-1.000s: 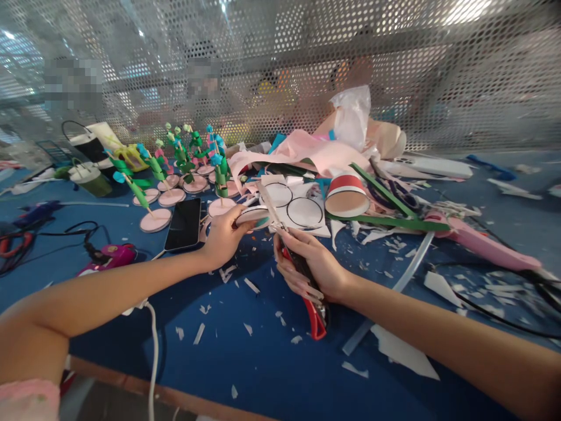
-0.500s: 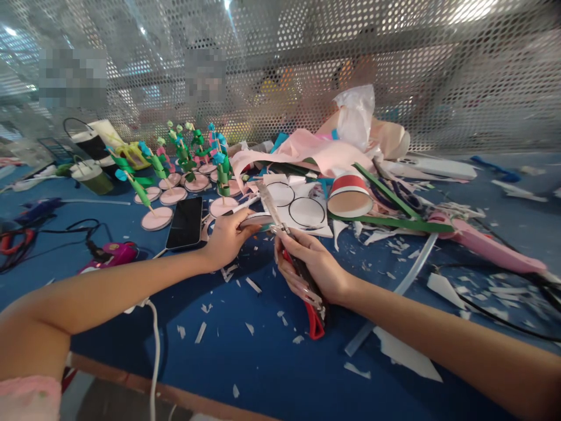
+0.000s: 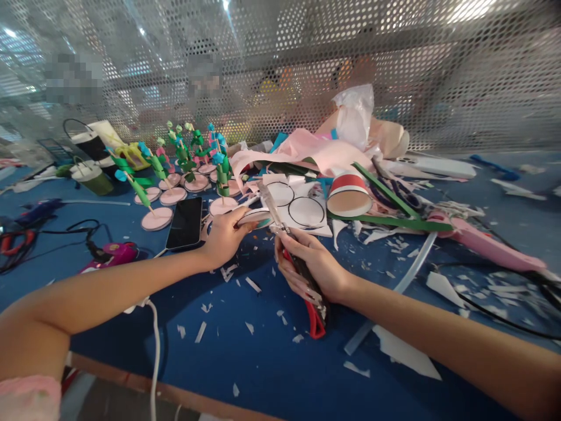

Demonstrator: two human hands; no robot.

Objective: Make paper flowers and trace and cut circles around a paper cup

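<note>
Pinched in my left hand (image 3: 223, 238) is a round white foam-board disc (image 3: 258, 217), held edge-on above the table. My right hand (image 3: 313, 263) wraps around a red and black utility knife (image 3: 316, 318), its blade (image 3: 270, 202) out and angled up and to the left. That blade is close to the disc's right edge; whether they touch, I cannot tell. Behind both hands lies a white sheet (image 3: 302, 190) with black circles drawn on it. A paper cup (image 3: 349, 195) with a red band rests on its side, right of the sheet.
Paper flowers (image 3: 223, 175) on round pink bases stand at the back left, near a phone (image 3: 186, 222). A magenta glue gun (image 3: 116, 252) and a pink one (image 3: 491, 240) lie at the sides. Scraps litter the blue table (image 3: 197, 362). Behind rises a perforated metal screen (image 3: 272, 64).
The disc in my left hand has tilted slightly, showing more of its face. The knife's blade has shifted a little down and right.
</note>
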